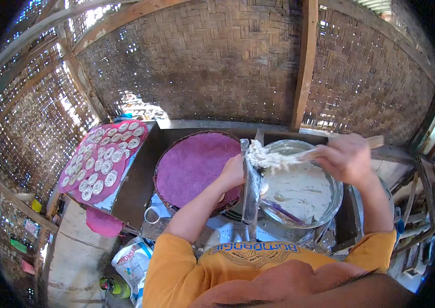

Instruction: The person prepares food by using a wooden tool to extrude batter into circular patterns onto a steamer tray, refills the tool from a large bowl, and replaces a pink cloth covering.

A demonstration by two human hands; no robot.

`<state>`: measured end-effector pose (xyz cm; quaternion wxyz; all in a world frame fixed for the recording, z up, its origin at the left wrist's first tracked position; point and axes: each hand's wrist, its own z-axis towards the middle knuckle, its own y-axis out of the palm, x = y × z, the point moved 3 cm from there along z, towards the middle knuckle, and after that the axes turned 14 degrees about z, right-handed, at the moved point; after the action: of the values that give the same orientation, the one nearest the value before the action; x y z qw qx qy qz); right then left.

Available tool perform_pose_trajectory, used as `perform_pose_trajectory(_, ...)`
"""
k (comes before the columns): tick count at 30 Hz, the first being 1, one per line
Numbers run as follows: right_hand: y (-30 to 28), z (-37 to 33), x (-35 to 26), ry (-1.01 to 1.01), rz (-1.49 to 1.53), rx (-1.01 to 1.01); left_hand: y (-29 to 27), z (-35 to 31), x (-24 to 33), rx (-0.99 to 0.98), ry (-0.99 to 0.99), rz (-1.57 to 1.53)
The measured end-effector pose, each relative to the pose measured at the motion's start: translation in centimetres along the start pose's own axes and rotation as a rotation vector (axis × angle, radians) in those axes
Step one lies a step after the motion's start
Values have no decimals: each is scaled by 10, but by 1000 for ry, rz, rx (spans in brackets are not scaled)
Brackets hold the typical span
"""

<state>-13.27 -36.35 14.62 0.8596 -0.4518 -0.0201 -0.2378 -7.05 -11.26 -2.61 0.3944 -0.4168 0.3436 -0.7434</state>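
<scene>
White paste at the mold's upper end; coil stock, by my judgement, part made.
My right fingers (pixel 333 154) are gripping a wooden stick (pixel 375 142), its tip carrying a clump of white paste (pixel 266 158) against the mold (pixel 251 192); my left fingers (pixel 235 168) are holding the mold, tips hidden, at the left rim of the bowl (pixel 339 197). Done, seemingly: many white coils (pixel 111 178), lying on a pink sheet (pixel 100 192) at far left. Remaining: plenty of paste, covering the bowl's bottom, purple tool (pixel 285 213) resting there; the round purple sheet (pixel 192 167), between coils and mold, is showing no coils. Mold's fill: I cannot tell.
</scene>
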Motion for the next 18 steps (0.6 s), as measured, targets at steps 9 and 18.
perform_pose_trajectory(9, 0, -12, 20, 196, 103, -20, -2, 3, 30, -52, -29, -27)
perform_pose_trajectory(18, 57, -1, -16, -49, -9, -167, 22, 11, 38, -232, -104, -29)
